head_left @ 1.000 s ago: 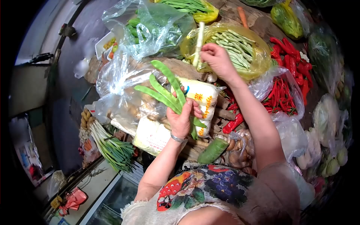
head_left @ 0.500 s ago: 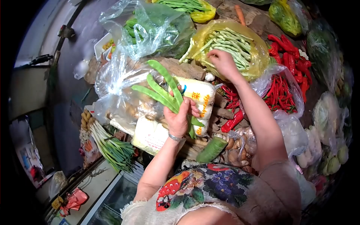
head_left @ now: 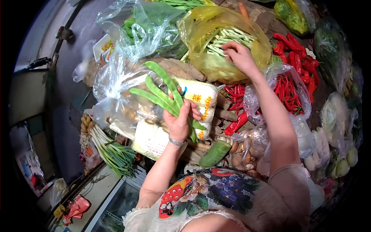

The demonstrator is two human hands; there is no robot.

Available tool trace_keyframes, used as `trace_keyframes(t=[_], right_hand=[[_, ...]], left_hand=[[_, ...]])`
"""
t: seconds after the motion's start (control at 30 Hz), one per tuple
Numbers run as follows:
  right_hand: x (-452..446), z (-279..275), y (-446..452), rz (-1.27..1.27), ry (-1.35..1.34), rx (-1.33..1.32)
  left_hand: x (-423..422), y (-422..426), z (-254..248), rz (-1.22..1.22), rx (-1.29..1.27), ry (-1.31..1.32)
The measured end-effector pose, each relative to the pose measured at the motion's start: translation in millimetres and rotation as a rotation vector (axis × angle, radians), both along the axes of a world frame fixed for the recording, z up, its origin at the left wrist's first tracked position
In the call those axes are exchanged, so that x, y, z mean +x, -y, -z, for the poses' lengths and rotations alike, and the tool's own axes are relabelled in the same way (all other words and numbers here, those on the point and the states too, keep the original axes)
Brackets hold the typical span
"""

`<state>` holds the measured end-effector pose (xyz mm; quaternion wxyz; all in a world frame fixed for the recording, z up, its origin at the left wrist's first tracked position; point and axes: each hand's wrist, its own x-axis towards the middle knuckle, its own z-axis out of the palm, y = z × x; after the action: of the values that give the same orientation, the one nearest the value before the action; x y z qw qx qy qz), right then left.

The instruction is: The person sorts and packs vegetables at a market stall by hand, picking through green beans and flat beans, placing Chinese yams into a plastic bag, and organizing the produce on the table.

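Note:
My left hand [head_left: 177, 123] is closed around several flat green beans [head_left: 158, 92], which stick out past the fingers at both ends. It is above a white vegetable pack [head_left: 201, 96] with orange and red lettering. My right hand [head_left: 240, 57] is at the yellow plastic bag [head_left: 193, 38] of pale green long beans [head_left: 232, 36]. Its fingers are loosely bent and apart, over the beans, and I see nothing between them. The near side of the bag partly veils the beans below the hand.
Red peppers [head_left: 297, 50] and a bag of thin red chillies [head_left: 288, 91] lie to the right. A cut green gourd piece [head_left: 215, 153] and bagged mushrooms [head_left: 247, 149] are close to my body. Green onions [head_left: 114, 150] and a clear plastic bag [head_left: 116, 85] are on the left.
My right hand has moved right and slightly up over the beans. The yellow bag's left side now stands higher and wider. My left hand still holds the flat beans.

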<state>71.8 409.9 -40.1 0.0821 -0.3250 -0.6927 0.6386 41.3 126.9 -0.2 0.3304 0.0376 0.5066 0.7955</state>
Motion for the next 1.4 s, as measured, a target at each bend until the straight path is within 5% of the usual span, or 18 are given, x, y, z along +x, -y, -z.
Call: trace_keyframes(t=[0.07, 0.17, 0.23, 0.5, 0.63, 0.7, 0.77, 0.93, 1.07, 1.17, 1.23, 1.4], right_hand=[[16, 30, -24, -0.327, 0.393, 0.477], [37, 43, -10, -0.564, 0.479, 0.575], [28, 34, -31, -0.480, 0.563, 0.403], [8, 22, -71, -0.151, 0.372, 0.834], [22, 8, -8, -0.536, 0.696, 1.100], [40, 17, 32, -0.372, 0.840, 0.812], [56, 10, 54, -0.687, 0.666, 1.363], [28, -18, 34, -0.643, 0.700, 0.912], [22, 21, -20, -0.423, 0.634, 1.061], [23, 29, -34, -0.357, 0.745, 0.873], [26, 34, -35, -0.312, 0.740, 1.094], [17, 17, -26, -0.518, 0.884, 0.973]], left_hand=[[0, 0, 0, -0.003, -0.002, 0.001], [0, 0, 1, -0.004, -0.003, -0.002], [0, 0, 2, -0.005, -0.006, -0.002], [0, 0, 3, 0.001, -0.004, -0.007], [1, -1, 2, -0.009, -0.007, 0.014], [2, -1, 3, -0.013, -0.016, 0.002], [2, -1, 2, -0.011, -0.011, 0.009], [3, -1, 2, -0.005, -0.013, 0.005], [2, -1, 3, -0.002, -0.012, -0.002], [1, 0, 4, 0.001, -0.012, -0.010], [2, 0, 5, 0.000, -0.012, -0.020], [3, 1, 2, 0.001, -0.009, -0.017]])
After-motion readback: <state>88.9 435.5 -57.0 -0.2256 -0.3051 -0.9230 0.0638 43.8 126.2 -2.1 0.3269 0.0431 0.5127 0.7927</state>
